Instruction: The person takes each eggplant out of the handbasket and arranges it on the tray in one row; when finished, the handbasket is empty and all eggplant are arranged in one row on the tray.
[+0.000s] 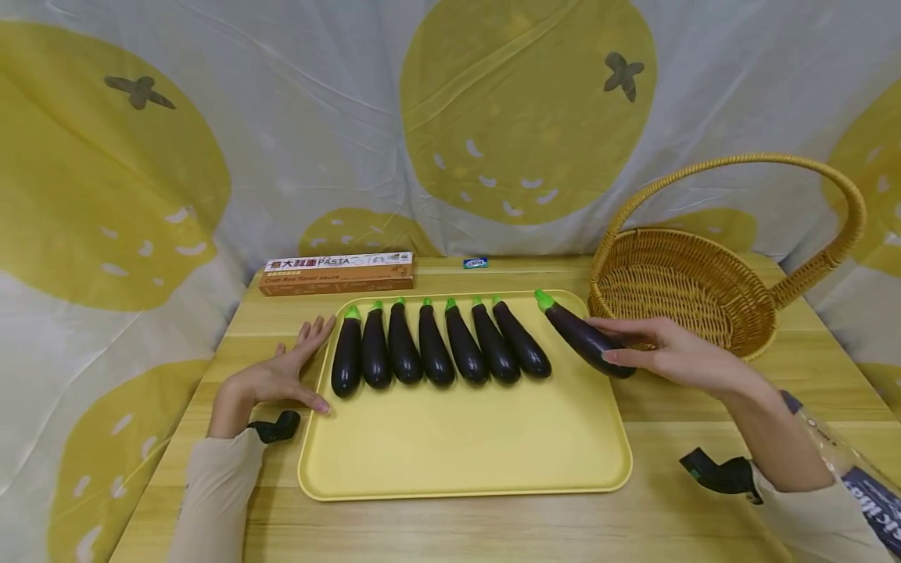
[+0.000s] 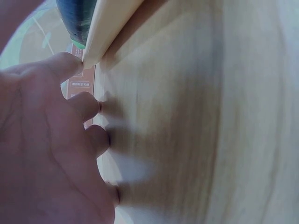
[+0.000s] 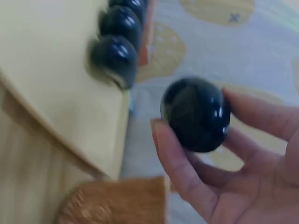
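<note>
My right hand [image 1: 672,356] pinches a dark purple eggplant [image 1: 584,336] with a bright green stem near its blunt end. The eggplant slants over the right side of the yellow tray [image 1: 464,453], stem pointing to the far left. In the right wrist view, its round end [image 3: 194,116] sits between my thumb and fingers. Several more eggplants [image 1: 435,348] lie side by side along the tray's far half, stems away from me. At the tray's left edge my left hand [image 1: 278,379] spreads its fingers, thumb at the rim; the left wrist view shows fingertips [image 2: 98,140] on the wooden table.
A wicker basket [image 1: 669,285] with a tall arched handle stands right of the tray, close to my right hand. Behind the tray are a pasta box [image 1: 338,275] and a small blue packet [image 1: 475,263]. A plastic package [image 1: 873,493] lies beyond my right forearm.
</note>
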Tool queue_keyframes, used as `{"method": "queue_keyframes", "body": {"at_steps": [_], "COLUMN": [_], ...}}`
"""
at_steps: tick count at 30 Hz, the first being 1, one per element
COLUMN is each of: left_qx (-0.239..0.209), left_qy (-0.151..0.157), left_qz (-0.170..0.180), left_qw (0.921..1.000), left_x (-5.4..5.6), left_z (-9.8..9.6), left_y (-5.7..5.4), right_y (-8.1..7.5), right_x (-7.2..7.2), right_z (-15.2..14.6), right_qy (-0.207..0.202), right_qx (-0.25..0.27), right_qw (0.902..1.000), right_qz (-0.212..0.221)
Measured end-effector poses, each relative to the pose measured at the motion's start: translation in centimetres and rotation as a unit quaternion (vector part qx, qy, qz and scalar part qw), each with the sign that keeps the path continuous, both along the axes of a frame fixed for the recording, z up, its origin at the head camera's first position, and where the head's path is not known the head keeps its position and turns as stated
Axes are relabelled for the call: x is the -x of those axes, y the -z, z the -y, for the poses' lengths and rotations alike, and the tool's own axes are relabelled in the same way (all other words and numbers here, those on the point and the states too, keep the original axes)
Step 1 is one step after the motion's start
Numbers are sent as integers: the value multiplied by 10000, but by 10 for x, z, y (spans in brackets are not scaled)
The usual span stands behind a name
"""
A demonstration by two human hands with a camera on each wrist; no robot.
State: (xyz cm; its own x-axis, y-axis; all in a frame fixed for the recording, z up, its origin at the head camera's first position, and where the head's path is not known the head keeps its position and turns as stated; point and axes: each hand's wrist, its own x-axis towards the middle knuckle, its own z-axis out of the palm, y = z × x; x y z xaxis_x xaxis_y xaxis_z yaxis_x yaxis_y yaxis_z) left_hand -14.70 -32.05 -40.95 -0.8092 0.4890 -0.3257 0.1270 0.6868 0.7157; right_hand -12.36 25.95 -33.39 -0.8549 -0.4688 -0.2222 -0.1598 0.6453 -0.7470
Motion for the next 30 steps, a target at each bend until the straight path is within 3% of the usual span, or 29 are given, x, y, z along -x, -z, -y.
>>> {"method": "queue_keyframes", "body": {"at_steps": [6, 15, 30], "left_qx": [6, -8, -21], "left_qy": [-16, -11, -11], "left_qz": [12, 30, 32], "left_qw": [10000, 10000, 10000], "left_x": [1, 1, 1], "left_z": [0, 0, -1], "left_y": [1, 1, 0], "right_y": [27, 53, 60], "right_x": [19, 38, 37], "right_z": [35, 50, 50], "right_qy": [108, 306, 61], "right_qx": [-139, -125, 40], "right_qw": [9998, 9994, 10000], "right_qz": [-38, 138, -23]}}
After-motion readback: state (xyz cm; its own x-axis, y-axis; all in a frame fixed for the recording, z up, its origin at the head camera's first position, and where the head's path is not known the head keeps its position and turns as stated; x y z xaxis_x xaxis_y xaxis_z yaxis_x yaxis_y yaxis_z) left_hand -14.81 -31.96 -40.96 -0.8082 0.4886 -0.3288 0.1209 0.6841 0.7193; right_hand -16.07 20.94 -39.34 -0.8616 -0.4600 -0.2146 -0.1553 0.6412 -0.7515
